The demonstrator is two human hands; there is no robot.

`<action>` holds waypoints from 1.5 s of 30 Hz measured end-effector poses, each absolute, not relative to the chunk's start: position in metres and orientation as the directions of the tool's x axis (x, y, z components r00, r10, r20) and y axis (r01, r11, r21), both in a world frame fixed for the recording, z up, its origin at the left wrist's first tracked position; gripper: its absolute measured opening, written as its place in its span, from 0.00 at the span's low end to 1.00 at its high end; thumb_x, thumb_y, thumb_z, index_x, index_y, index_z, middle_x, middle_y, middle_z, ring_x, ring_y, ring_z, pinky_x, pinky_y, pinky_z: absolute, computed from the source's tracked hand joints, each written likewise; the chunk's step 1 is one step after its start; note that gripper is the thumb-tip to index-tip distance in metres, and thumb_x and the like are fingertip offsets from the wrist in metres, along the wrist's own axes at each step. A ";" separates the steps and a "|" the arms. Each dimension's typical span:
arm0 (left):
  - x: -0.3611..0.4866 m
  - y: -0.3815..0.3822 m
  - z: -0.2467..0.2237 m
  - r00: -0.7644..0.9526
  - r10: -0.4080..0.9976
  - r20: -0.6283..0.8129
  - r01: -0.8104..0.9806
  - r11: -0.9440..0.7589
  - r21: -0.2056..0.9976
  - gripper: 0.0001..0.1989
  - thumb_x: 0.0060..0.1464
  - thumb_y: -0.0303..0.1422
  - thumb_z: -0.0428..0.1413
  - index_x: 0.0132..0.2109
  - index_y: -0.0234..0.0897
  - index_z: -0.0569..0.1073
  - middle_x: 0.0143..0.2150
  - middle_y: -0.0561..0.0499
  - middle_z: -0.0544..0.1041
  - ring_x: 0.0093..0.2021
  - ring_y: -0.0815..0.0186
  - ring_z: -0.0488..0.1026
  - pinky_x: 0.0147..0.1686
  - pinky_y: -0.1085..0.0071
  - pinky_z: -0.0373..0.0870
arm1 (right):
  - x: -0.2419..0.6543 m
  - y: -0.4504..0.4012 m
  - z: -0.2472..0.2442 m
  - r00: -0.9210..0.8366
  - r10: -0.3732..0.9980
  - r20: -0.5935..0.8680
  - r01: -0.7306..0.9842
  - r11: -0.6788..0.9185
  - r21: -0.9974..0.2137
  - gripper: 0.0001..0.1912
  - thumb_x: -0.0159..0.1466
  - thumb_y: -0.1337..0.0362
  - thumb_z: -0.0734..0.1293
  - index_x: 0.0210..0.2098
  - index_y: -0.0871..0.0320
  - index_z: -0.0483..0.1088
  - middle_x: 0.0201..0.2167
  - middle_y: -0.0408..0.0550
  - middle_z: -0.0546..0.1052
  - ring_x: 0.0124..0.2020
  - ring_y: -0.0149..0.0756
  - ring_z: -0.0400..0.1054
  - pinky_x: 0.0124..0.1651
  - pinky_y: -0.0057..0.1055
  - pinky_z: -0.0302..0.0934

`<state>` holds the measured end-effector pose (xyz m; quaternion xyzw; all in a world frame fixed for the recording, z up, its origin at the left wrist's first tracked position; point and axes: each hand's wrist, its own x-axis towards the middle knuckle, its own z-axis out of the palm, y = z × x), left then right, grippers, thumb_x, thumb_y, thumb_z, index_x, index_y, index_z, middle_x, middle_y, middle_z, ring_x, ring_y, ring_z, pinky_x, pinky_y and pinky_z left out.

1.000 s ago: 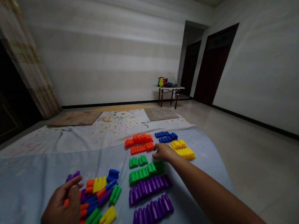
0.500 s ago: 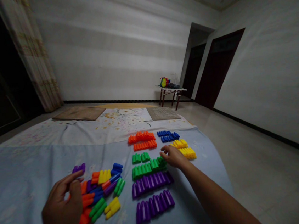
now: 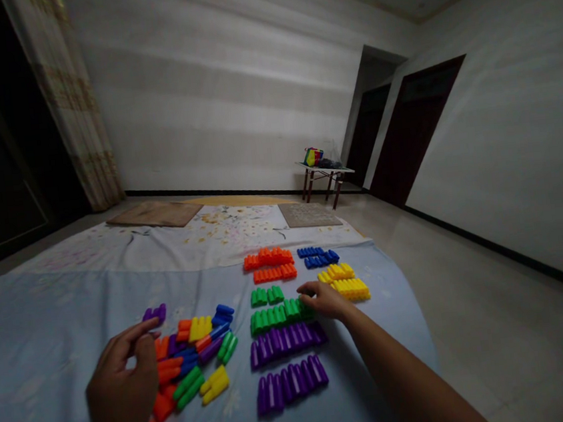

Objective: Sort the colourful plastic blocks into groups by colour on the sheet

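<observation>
My left hand [image 3: 126,382] hovers at the left edge of a mixed pile of coloured pieces, fingers apart, its fingertips close to a purple piece [image 3: 155,313]. My right hand [image 3: 324,300] is at the right end of a row of green pieces [image 3: 275,317]; its fingers are curled, and what they may hold is hidden. Nearer me lie two rows of purple pieces [image 3: 292,384]. Beyond the green rows are orange pieces [image 3: 274,273] and blue pieces [image 3: 321,258]. Yellow pieces [image 3: 351,289] sit just right of my right hand. In the pile, a yellow piece [image 3: 214,384] lies beside a green one [image 3: 188,387].
A pale blue flowered cloth [image 3: 94,298] covers the table. Two flat mats, one brown [image 3: 158,214] and one greyish [image 3: 309,214], lie at its far side. A small table [image 3: 327,167] with a colourful bag stands by the wall.
My right hand has shifted slightly left and nearer me over the green row's end. My left hand has barely moved. The view has shifted a little.
</observation>
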<state>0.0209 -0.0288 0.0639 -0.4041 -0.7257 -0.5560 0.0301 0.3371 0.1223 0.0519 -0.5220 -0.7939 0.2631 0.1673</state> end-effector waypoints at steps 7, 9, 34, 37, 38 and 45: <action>0.023 -0.031 0.068 -0.671 0.544 0.503 0.621 0.041 0.783 0.13 0.49 0.36 0.48 0.40 0.42 0.72 0.39 0.52 0.76 0.40 0.63 0.73 0.48 0.66 0.67 | 0.341 0.117 0.047 -0.401 0.916 0.028 0.716 0.332 -0.615 0.17 0.58 0.61 0.62 0.44 0.59 0.72 0.42 0.49 0.76 0.42 0.35 0.69 0.47 0.30 0.61; 0.023 -0.032 0.069 -0.672 0.543 0.503 0.621 0.043 0.783 0.13 0.49 0.36 0.48 0.41 0.41 0.72 0.39 0.52 0.76 0.40 0.64 0.73 0.47 0.66 0.67 | 0.340 0.115 0.047 -0.397 0.917 0.046 0.710 0.338 -0.618 0.17 0.58 0.60 0.62 0.44 0.59 0.72 0.43 0.50 0.76 0.43 0.36 0.68 0.47 0.31 0.61; 0.006 -0.036 0.066 -0.730 0.469 0.496 0.572 0.024 0.820 0.13 0.51 0.35 0.47 0.40 0.37 0.72 0.38 0.50 0.76 0.37 0.65 0.74 0.40 0.70 0.69 | 0.370 0.072 0.034 -0.018 0.971 0.239 0.392 0.227 -0.891 0.27 0.59 0.46 0.56 0.37 0.62 0.73 0.32 0.53 0.76 0.30 0.37 0.68 0.33 0.33 0.63; 0.003 -0.034 0.062 -0.713 0.512 0.480 0.587 0.061 0.807 0.14 0.51 0.35 0.47 0.41 0.37 0.72 0.39 0.49 0.76 0.40 0.64 0.73 0.42 0.69 0.68 | 0.377 0.068 0.029 0.000 0.980 0.199 0.382 0.183 -0.906 0.27 0.57 0.44 0.58 0.34 0.63 0.74 0.24 0.49 0.75 0.21 0.32 0.63 0.27 0.30 0.60; 0.004 -0.033 0.061 -0.696 0.541 0.471 0.595 0.068 0.801 0.14 0.51 0.36 0.47 0.41 0.37 0.72 0.40 0.48 0.76 0.41 0.64 0.73 0.42 0.69 0.68 | 0.378 0.067 0.027 0.006 0.982 0.186 0.387 0.170 -0.907 0.27 0.56 0.44 0.58 0.33 0.63 0.74 0.23 0.49 0.74 0.20 0.32 0.62 0.25 0.29 0.59; 0.025 -0.032 0.072 -0.378 0.870 0.316 0.725 0.065 0.686 0.16 0.51 0.42 0.47 0.38 0.39 0.73 0.38 0.49 0.76 0.38 0.63 0.73 0.40 0.68 0.67 | 0.382 0.062 0.015 0.037 0.985 0.168 0.433 0.136 -0.891 0.27 0.54 0.43 0.59 0.30 0.61 0.75 0.19 0.46 0.73 0.21 0.35 0.64 0.24 0.29 0.58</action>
